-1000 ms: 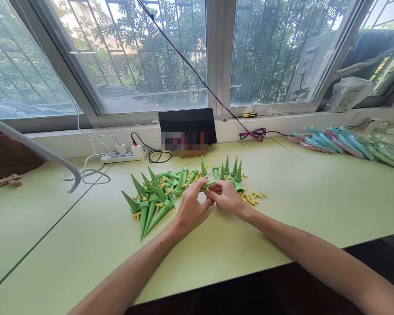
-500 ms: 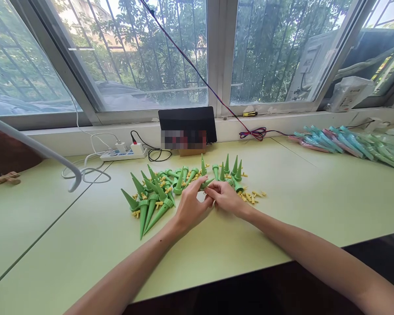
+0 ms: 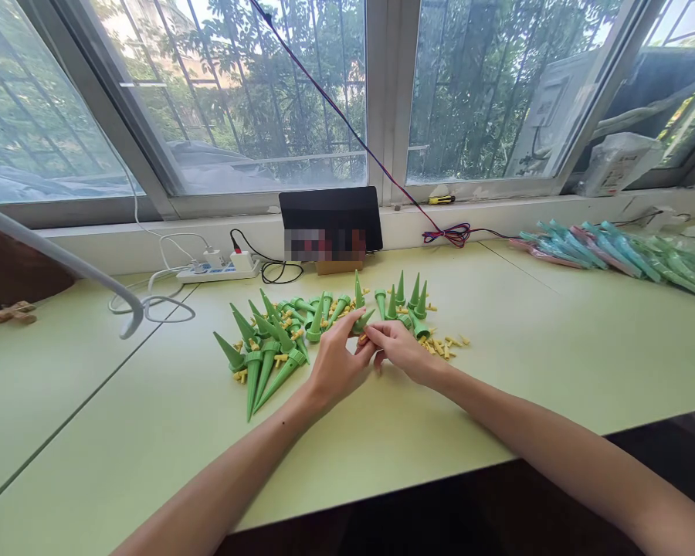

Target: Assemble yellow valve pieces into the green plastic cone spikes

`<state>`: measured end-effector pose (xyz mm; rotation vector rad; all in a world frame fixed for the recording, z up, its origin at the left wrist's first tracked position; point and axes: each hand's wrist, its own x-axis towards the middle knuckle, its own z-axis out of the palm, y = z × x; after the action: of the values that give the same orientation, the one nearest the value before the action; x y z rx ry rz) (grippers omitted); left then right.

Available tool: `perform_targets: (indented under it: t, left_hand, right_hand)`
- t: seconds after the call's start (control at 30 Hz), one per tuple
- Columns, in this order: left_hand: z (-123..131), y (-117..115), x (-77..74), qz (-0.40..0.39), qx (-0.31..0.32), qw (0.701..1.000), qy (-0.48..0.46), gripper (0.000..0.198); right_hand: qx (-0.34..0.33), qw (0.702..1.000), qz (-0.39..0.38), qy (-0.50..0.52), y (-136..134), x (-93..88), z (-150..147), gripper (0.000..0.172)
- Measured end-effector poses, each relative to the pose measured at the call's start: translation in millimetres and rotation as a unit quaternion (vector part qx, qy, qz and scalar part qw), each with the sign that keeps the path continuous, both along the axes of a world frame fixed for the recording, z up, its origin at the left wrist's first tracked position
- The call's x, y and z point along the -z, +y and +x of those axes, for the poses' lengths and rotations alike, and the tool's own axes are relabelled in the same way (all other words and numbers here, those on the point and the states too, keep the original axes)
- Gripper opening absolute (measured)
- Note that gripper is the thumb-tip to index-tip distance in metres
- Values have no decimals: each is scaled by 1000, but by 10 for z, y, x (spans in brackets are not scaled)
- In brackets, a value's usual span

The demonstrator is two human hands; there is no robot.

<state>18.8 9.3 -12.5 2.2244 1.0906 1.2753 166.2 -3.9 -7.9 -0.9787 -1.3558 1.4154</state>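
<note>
Left grip [image 3: 341,357] closed around a green spike [image 3: 364,320], thumb side up. Spike sits at the finger end of that grip, tip poking out above the knuckles, slanting up and to the right; its wide base is mostly hidden by fingers. Right grip [image 3: 402,351] bunched right against the left, fingertips at the spike's lower end; can't tell if it pinches the spike or a small piece. Both hands over the middle of the table [image 3: 498,347], between near and far edges.

Just beyond and left of the hands: loose green spikes [image 3: 266,371], some upright, some lying, yellow connectors [image 3: 281,360] mixed in. More upright spikes [image 3: 399,289] behind the right hand. Small pile of yellow connectors [image 3: 440,347] just right of it.

Far edge of table: dark tablet [image 3: 330,216] propped on a cardboard block [image 3: 339,267], power strip [image 3: 217,270] to its left, coiled cable [image 3: 450,235] to its right. Bagged pieces [image 3: 591,251] near the far right corner.
</note>
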Motion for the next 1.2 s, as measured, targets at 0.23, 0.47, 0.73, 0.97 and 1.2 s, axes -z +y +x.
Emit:
perform_targets:
  t: [0.23,0.47,0.73,0.97,1.2]
  left_hand:
    - [-13,22,29,11,-2,1000,5,46]
    - [-16,38,25,23,7,1000,-7,44]
    - [-12,30,7,4,6,1000,-13,39]
    - [-4,24,-6,11,16,1000,-10,35]
    - [-14,31,-14,34,17,999,-8,39]
  right_hand:
    - [-36,984,-116,129,-13,-19,7,40]
    - [-37,969,-169,176,-9,-7,2,34]
    - [-13,975,-152,159,-18,-38,-5,29]
    - [54,994,-50,75,-22,13,-37,41]
    - [156,983,90,-34,-25,15,-25,36]
